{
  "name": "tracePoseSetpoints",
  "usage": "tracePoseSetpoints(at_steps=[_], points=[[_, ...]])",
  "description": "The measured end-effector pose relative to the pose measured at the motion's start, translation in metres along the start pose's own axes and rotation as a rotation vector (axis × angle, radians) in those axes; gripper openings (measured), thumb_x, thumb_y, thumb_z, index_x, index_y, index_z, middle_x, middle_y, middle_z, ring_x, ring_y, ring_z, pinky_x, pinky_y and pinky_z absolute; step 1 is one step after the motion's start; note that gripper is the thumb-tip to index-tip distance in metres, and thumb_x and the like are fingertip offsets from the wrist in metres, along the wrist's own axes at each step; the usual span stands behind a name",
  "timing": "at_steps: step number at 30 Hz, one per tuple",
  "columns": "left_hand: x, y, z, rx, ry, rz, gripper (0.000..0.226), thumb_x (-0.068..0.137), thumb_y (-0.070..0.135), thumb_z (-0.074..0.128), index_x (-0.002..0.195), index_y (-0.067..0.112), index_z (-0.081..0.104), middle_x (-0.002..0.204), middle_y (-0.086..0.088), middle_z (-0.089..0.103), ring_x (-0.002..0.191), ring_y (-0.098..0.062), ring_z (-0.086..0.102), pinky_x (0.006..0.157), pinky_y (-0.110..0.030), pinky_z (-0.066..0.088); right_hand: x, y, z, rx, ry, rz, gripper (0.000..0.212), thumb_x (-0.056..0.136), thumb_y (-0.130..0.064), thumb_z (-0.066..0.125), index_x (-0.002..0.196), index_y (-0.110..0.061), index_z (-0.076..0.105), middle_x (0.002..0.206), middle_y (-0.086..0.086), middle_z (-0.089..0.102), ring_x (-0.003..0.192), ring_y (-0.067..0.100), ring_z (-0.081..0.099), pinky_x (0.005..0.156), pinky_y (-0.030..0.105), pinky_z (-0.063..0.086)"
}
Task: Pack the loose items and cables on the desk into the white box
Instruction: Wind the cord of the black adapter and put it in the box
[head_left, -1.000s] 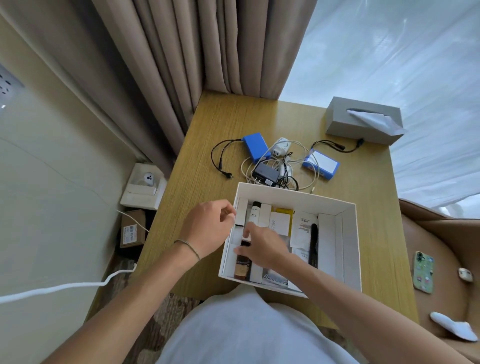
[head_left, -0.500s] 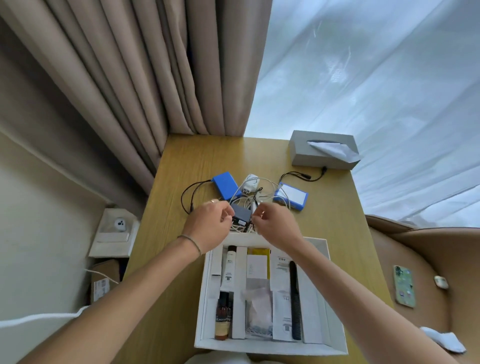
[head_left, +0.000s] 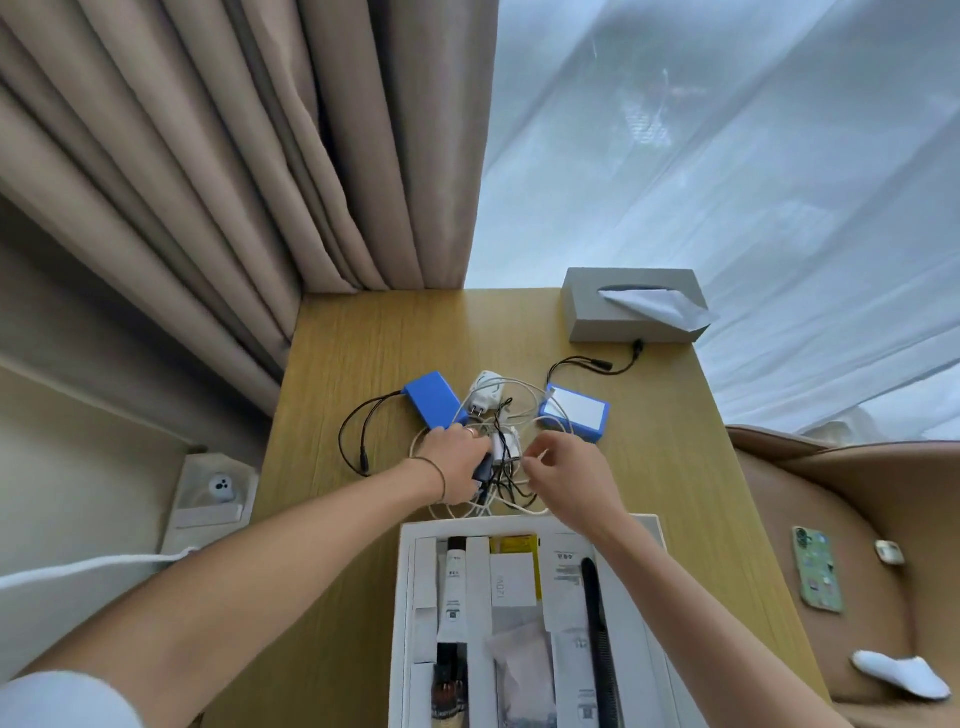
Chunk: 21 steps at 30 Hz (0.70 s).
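- While I'm watching mid-frame, my left hand is gripping a dark adapter in the cable tangle
- Right hand is pinching a white cable
- White box is sitting bottom centre

Counter: bare wood from the cable tangle to the curtain at 12 o'clock; open strip down the left edge at 9 o'clock.
Tissue box: blocks the far right corner, 1 o'clock; black lead just before it.
Two blue packs: flank the tangle at 11 and 1 o'clock.
White box: fills the near middle, 6 o'clock, its compartments crowded.
Left hand and right hand: both over the tangle, narrow gap between.
Right counter strip, 3 o'clock: bare, beside the chair.
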<state>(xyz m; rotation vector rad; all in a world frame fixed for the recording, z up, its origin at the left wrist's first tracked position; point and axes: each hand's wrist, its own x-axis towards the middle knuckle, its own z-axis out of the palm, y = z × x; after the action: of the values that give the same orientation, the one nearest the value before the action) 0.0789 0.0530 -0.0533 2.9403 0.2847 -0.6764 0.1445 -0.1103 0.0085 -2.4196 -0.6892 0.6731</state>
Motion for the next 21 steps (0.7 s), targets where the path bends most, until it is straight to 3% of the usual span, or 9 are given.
tracePoseSetpoints(at_steps=[4,8,13,16,19,21], points=[[0.016,0.0,0.006,0.097,-0.041,0.05,0.036,0.083,0.038,0.067,0.111,0.021,0.054,0.108,-0.004,0.065,0.098,-0.027,0.061,0.079,-0.039,0.043,-0.012,0.005,-0.008,0.067,0.025,0.027,0.01,0.092,-0.025,0.062,0.087,-0.021,0.07,0.071,-0.005,0.072,0.069,0.015,0.068,0.067,0.036,0.058],[0.021,0.001,-0.002,-0.006,0.022,0.066,0.04,0.079,0.04,0.068,0.107,0.019,0.049,0.103,-0.005,0.063,0.09,-0.028,0.062,0.072,-0.039,0.049,-0.022,0.012,-0.018,0.123,0.05,0.057,0.012,0.092,-0.024,0.063,0.084,-0.019,0.069,0.072,-0.003,0.073,0.072,0.018,0.068,0.07,0.04,0.057],[-0.003,0.001,-0.035,-0.113,0.055,0.093,0.043,0.071,0.037,0.067,0.097,0.028,0.034,0.073,0.008,0.052,0.062,-0.018,0.051,0.053,-0.032,0.037,-0.031,0.013,-0.026,0.145,0.102,0.026,0.008,0.092,-0.019,0.063,0.088,-0.02,0.07,0.078,-0.006,0.071,0.076,0.014,0.066,0.075,0.043,0.056],[-0.029,-0.002,-0.063,-0.269,0.144,0.092,0.034,0.073,0.05,0.063,0.09,0.035,0.038,0.067,0.012,0.053,0.06,-0.011,0.052,0.05,-0.027,0.031,-0.036,0.007,-0.029,0.16,0.15,-0.083,0.01,0.093,-0.021,0.065,0.1,-0.024,0.07,0.093,-0.013,0.071,0.086,0.006,0.064,0.079,0.034,0.055],[-0.061,0.0,-0.083,-0.402,0.252,0.078,0.032,0.074,0.064,0.057,0.081,0.034,0.045,0.061,0.011,0.054,0.056,-0.003,0.051,0.049,-0.024,0.03,-0.041,-0.003,-0.031,0.177,0.13,-0.231,0.029,0.09,-0.021,0.068,0.118,-0.029,0.066,0.115,-0.016,0.066,0.107,0.003,0.059,0.09,0.026,0.048],[-0.08,0.003,-0.09,-0.523,0.269,0.086,0.025,0.079,0.055,0.061,0.074,0.031,0.053,0.058,0.009,0.055,0.052,-0.003,0.05,0.048,-0.019,0.031,-0.045,-0.01,-0.033,0.186,0.099,-0.281,0.035,0.089,-0.024,0.069,0.122,-0.033,0.062,0.122,-0.018,0.064,0.115,0.004,0.055,0.095,0.029,0.047]])
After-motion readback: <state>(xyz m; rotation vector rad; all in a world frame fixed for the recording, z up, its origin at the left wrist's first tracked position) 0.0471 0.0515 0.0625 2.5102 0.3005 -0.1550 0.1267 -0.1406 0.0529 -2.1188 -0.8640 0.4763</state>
